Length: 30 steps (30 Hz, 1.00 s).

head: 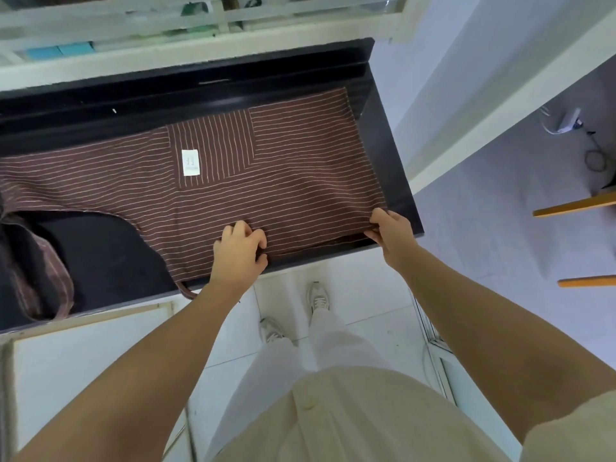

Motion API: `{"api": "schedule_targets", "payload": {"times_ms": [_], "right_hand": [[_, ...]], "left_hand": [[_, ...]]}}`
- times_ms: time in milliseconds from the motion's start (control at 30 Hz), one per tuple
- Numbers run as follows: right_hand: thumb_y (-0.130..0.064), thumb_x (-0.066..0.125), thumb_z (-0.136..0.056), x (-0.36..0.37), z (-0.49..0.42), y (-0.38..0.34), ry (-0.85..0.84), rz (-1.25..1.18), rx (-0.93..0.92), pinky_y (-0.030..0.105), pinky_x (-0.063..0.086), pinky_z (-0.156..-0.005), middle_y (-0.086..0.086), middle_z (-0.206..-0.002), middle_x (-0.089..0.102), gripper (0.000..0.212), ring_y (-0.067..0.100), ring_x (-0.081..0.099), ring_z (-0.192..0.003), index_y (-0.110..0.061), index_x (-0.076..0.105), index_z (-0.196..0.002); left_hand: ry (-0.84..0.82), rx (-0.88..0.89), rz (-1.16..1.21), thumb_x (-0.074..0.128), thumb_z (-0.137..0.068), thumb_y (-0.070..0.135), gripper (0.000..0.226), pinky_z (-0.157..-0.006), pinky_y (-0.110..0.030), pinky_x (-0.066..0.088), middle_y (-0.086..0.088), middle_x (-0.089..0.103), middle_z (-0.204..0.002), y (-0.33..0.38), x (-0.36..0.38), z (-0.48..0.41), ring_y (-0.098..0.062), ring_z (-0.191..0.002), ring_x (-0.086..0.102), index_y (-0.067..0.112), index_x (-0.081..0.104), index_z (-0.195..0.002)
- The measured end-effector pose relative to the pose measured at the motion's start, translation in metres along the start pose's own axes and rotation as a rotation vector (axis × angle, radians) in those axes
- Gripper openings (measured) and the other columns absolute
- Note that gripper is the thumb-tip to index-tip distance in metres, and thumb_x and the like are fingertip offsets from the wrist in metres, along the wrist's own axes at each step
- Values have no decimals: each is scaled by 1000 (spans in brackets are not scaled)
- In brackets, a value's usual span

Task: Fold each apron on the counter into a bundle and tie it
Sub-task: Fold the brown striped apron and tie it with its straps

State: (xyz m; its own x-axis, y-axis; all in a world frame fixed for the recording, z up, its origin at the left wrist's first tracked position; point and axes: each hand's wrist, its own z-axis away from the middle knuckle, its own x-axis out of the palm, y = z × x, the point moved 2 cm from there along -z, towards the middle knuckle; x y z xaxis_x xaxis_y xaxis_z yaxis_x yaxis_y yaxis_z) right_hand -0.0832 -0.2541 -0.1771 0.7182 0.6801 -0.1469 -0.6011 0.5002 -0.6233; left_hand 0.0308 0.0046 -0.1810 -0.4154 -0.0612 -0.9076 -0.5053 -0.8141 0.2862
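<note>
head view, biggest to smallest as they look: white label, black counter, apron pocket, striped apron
1. black counter
2. striped apron
3. apron pocket
4. white label
All lie on one surface, so the order is sure.

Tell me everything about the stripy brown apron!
The apron is brown cloth with thin pale stripes, spread flat on the black counter. A pocket with stripes running the other way carries a white label. The left hand grips its near edge and the right hand pinches its near right corner.
</note>
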Motion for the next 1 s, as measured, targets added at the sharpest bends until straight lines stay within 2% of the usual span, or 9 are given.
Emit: {"api": "schedule_targets", "payload": {"times_ms": [200, 400, 500, 567, 633, 767, 867, 933, 1000], "right_hand": [[-21, 55, -98, -3, -3, 3, -2, 193, -110, 32, 52, -93, 3, -107, 62, 17, 22, 60, -105, -15, 55, -113], [-21, 56, -97, -6, -3, 6, 39, 263, -157, 29, 52, -87, 5, -104, 63, 6, 22, 61, -100, -19, 55, -102], [-19, 56, -97, -7, -4, 6, 49, 271, -152, 28, 52, -86, 4, -101, 62, 3, 20, 61, -96, -19, 54, -99], [-15, 56, -96, -7, -4, 8, 73, 302, -162, 23, 51, -78, 3, -89, 58, 8, 17, 58, -85, -17, 51, -90], [-8, 56, -93, -7, -5, 10, 118, 330, -186, 18, 47, -67, 3, -79, 51, 18, 15, 50, -73, -15, 46, -81], [-3, 55, -94, -5, -4, 10, 148, 313, -200, 16, 45, -67, 2, -90, 55, 13, 14, 54, -81, -13, 51, -100], [-5, 61, -92, -8, -6, 7, 216, 287, -203, 17, 47, -70, 3, -104, 59, 32, 15, 59, -85, -15, 48, -118], [-5, 63, -89, -14, -7, 4, 321, 328, -222, 18, 49, -65, 4, -109, 58, 39, 15, 59, -84, -17, 45, -122], [-9, 67, -87, -15, -10, -4, 413, 419, -326, 29, 57, -78, 4, -117, 56, 43, 20, 60, -97, -19, 45, -123]], "left_hand": [[-33, 76, -100, 60, -92, 27, 15, -89, -39, 45, -2, 50, -112, -1, -3, 1, -23, -105, 45, 20, 61, -106], [-41, 114, -221, 46, -99, 20, 22, -92, -34, 46, -3, 52, -119, -2, 1, 1, -20, -108, 48, 15, 61, -115], [12, 131, -181, 51, -95, 20, 17, -82, -33, 46, -2, 54, -104, -7, -4, 3, -20, -98, 49, 13, 63, -103], [82, 147, -151, 57, -88, 19, 9, -75, -34, 44, 0, 54, -91, -12, -7, 8, -19, -87, 50, 14, 63, -88], [69, 204, -198, 57, -87, 20, 9, -75, -35, 44, 0, 54, -89, -14, -5, 14, -20, -86, 50, 15, 64, -84], [7, 161, -148, 63, -88, 35, 16, -85, -40, 42, 3, 51, -99, -12, 3, 18, -19, -94, 49, 22, 59, -98], [-41, 89, -72, 55, -90, 50, 30, -91, -45, 38, 7, 53, -102, -8, 2, 14, -17, -97, 51, 29, 51, -110], [-97, 48, -119, 47, -93, 55, 28, -93, -44, 36, 6, 52, -98, -6, 0, 9, -18, -98, 50, 30, 55, -102], [-91, 10, -113, 44, -96, 52, 31, -94, -42, 37, 4, 49, -98, -3, -2, 2, -19, -101, 48, 26, 62, -94]]}}
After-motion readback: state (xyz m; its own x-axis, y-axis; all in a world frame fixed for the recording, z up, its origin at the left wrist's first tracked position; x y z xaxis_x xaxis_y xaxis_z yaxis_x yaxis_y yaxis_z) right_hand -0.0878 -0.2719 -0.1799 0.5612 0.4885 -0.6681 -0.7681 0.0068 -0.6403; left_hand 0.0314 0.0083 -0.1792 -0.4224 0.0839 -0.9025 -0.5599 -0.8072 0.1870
